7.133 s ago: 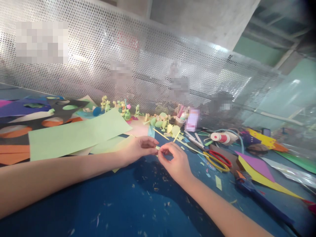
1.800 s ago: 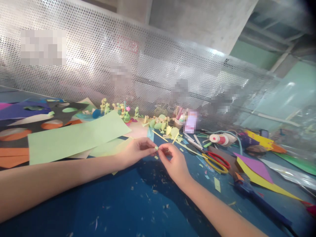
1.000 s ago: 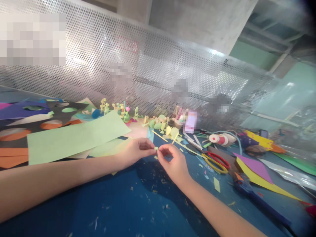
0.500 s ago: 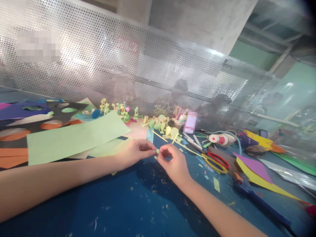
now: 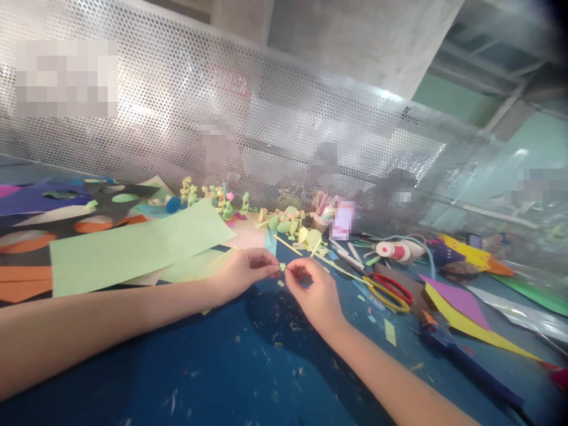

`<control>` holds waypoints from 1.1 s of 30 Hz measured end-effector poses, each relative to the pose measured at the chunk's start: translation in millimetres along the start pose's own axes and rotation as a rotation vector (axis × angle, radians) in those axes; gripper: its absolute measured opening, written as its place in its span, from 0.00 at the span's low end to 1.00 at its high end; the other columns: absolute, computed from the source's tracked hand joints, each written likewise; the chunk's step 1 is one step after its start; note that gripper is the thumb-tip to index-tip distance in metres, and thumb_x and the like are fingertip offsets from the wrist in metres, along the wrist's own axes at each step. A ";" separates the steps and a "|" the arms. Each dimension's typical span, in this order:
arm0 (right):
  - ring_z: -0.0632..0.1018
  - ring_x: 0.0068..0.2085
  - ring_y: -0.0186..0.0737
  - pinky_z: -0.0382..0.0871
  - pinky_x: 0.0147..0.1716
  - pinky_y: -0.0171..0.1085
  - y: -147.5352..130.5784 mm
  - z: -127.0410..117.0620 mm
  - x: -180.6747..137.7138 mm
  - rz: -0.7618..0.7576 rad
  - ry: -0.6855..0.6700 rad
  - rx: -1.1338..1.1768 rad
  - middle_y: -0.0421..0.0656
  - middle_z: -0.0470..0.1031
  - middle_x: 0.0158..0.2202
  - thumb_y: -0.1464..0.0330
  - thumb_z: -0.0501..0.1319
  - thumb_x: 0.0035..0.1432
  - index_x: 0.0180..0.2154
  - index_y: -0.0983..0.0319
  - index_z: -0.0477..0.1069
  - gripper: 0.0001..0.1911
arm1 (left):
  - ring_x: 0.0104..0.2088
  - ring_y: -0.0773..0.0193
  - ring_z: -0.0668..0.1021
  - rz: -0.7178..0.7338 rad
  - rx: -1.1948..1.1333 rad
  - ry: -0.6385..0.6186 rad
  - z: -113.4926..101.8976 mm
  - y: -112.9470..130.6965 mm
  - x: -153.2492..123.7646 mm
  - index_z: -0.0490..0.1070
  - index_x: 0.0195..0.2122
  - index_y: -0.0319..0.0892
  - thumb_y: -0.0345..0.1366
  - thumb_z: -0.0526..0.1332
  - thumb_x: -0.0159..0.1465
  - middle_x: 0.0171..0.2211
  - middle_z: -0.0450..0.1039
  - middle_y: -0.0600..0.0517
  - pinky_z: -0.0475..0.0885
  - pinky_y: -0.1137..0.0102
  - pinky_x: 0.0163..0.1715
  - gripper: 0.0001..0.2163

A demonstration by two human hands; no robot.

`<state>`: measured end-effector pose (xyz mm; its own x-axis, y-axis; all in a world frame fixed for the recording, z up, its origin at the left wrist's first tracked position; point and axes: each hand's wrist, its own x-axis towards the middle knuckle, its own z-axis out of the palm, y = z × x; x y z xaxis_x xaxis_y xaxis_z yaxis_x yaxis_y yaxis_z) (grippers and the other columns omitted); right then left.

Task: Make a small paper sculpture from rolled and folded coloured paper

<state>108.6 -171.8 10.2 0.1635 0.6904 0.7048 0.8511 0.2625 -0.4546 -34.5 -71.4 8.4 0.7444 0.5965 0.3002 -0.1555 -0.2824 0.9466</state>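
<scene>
Between the fingertips of both hands is a tiny light-green folded paper piece point(image 5: 283, 267), too small to make out its exact shape. My left hand point(image 5: 248, 269) pinches it from the left with thumb and forefinger. From the right, my right hand point(image 5: 314, 290) pinches its other side. Just beyond the hands lie thin yellow paper strips point(image 5: 287, 245) and round pale-green paper pieces point(image 5: 310, 238). A long light-green paper sheet point(image 5: 137, 245) lies left of my left hand, above the forearm.
Red-and-yellow-handled scissors point(image 5: 390, 293), a blue glue gun point(image 5: 470, 364) and a spool point(image 5: 393, 251) lie to the right. Small paper figures point(image 5: 217, 198) stand at the back before a perforated metal panel point(image 5: 177, 100). Paper scraps dot the blue tabletop point(image 5: 213, 367).
Both hands stay pinched around the small green paper piece. It has shifted very slightly upward, with a small turn of the right fingers. The surroundings look the same.
</scene>
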 end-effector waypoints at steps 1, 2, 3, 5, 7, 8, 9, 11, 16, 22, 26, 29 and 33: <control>0.71 0.28 0.34 0.68 0.31 0.34 0.0 0.2 -0.1 -0.002 -0.001 0.000 0.39 0.71 0.28 0.71 0.56 0.53 0.30 0.60 0.68 0.03 | 0.33 0.65 0.76 -0.001 0.003 -0.001 0.1 0.1 0.0 0.70 0.32 0.39 0.39 0.61 0.56 0.29 0.74 0.52 0.69 0.67 0.41 0.08; 0.71 0.28 0.35 0.68 0.31 0.34 -0.1 0.3 -0.1 -0.005 -0.002 0.000 0.40 0.71 0.28 0.71 0.56 0.53 0.30 0.60 0.68 0.03 | 0.33 0.65 0.76 -0.001 0.007 -0.001 0.2 0.2 0.1 0.70 0.32 0.39 0.39 0.61 0.56 0.29 0.74 0.52 0.69 0.67 0.41 0.08; 0.71 0.28 0.35 0.68 0.31 0.34 -0.3 0.4 -0.2 -0.008 -0.004 0.001 0.40 0.71 0.28 0.71 0.56 0.53 0.30 0.60 0.68 0.03 | 0.33 0.65 0.76 -0.001 0.011 0.001 0.3 0.4 0.1 0.70 0.32 0.39 0.39 0.61 0.56 0.28 0.74 0.53 0.69 0.67 0.41 0.08; 0.71 0.28 0.35 0.67 0.31 0.34 -0.8 0.3 -0.4 -0.012 -0.008 0.003 0.40 0.70 0.28 0.72 0.56 0.53 0.30 0.60 0.68 0.03 | 0.33 0.65 0.76 0.002 0.014 0.002 0.4 1.0 0.1 0.70 0.31 0.39 0.39 0.61 0.56 0.28 0.73 0.53 0.69 0.68 0.40 0.08; 0.71 0.28 0.35 0.67 0.31 0.34 -1.3 0.1 -0.5 -0.015 -0.017 -0.004 0.40 0.70 0.27 0.72 0.56 0.53 0.30 0.60 0.67 0.03 | 0.32 0.65 0.75 0.007 0.017 0.000 0.4 1.9 -0.1 0.70 0.31 0.39 0.39 0.61 0.56 0.28 0.73 0.53 0.69 0.69 0.39 0.08; 0.71 0.28 0.35 0.66 0.31 0.34 -1.4 -0.1 -0.5 -0.017 -0.023 -0.009 0.40 0.70 0.27 0.72 0.56 0.53 0.30 0.60 0.67 0.03 | 0.32 0.66 0.75 0.007 0.018 -0.002 0.4 2.4 -0.3 0.70 0.31 0.39 0.39 0.61 0.56 0.28 0.73 0.53 0.69 0.69 0.39 0.08; 0.71 0.28 0.35 0.66 0.31 0.34 -1.5 -0.2 -0.6 -0.019 -0.028 -0.013 0.39 0.69 0.27 0.72 0.56 0.52 0.29 0.60 0.67 0.03 | 0.31 0.66 0.75 0.004 0.019 -0.004 0.3 2.9 -0.5 0.70 0.31 0.39 0.38 0.61 0.56 0.28 0.73 0.54 0.69 0.69 0.38 0.07; 0.70 0.28 0.35 0.65 0.31 0.33 -1.3 -0.4 -0.6 -0.024 -0.033 -0.021 0.39 0.69 0.26 0.73 0.56 0.52 0.29 0.60 0.66 0.03 | 0.32 0.66 0.75 -0.012 0.017 -0.013 0.2 3.4 -0.8 0.70 0.31 0.39 0.38 0.61 0.56 0.28 0.73 0.54 0.69 0.70 0.38 0.07; 0.69 0.27 0.35 0.65 0.30 0.34 -1.4 -1.3 -1.2 -0.026 -0.048 -0.046 0.39 0.67 0.25 0.74 0.56 0.49 0.27 0.60 0.65 0.04 | 0.33 0.67 0.75 -0.053 0.023 -0.051 0.1 2.6 -1.0 0.71 0.32 0.39 0.36 0.62 0.55 0.30 0.73 0.53 0.69 0.72 0.38 0.06; 0.68 0.26 0.35 0.64 0.29 0.33 -3.5 -2.6 -1.1 -0.039 -0.070 -0.039 0.37 0.65 0.23 0.76 0.56 0.46 0.24 0.60 0.63 0.06 | 0.33 0.67 0.75 -0.039 0.055 -0.128 1.4 1.8 -1.5 0.71 0.32 0.40 0.36 0.61 0.56 0.30 0.73 0.54 0.69 0.72 0.37 0.06; 0.69 0.26 0.33 0.65 0.29 0.32 -1.2 -1.3 -0.6 -0.016 -0.069 -0.002 0.37 0.67 0.24 0.76 0.57 0.47 0.25 0.61 0.64 0.05 | 0.36 0.66 0.75 -0.015 0.000 -0.103 1.7 2.2 -1.5 0.69 0.35 0.40 0.35 0.61 0.56 0.32 0.73 0.53 0.69 0.70 0.40 0.07; 0.71 0.27 0.32 0.66 0.30 0.31 0.7 0.3 -0.2 0.014 -0.067 0.037 0.38 0.69 0.26 0.75 0.57 0.50 0.27 0.61 0.66 0.03 | 0.36 0.66 0.76 -0.025 -0.017 -0.073 1.1 0.9 -0.3 0.69 0.36 0.40 0.35 0.61 0.56 0.33 0.73 0.52 0.69 0.68 0.42 0.09; 0.72 0.27 0.33 0.67 0.31 0.31 1.3 1.6 0.6 0.039 -0.058 0.067 0.39 0.70 0.27 0.72 0.57 0.52 0.30 0.61 0.67 0.02 | 0.35 0.66 0.76 -0.014 -0.022 -0.044 -0.3 -1.9 1.5 0.70 0.36 0.39 0.36 0.61 0.56 0.33 0.73 0.52 0.70 0.68 0.42 0.08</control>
<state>109.0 -170.0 9.2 0.1653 0.7380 0.6542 0.8088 0.2782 -0.5181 -33.3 -69.7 7.2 0.7745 0.5662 0.2823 -0.1590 -0.2577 0.9531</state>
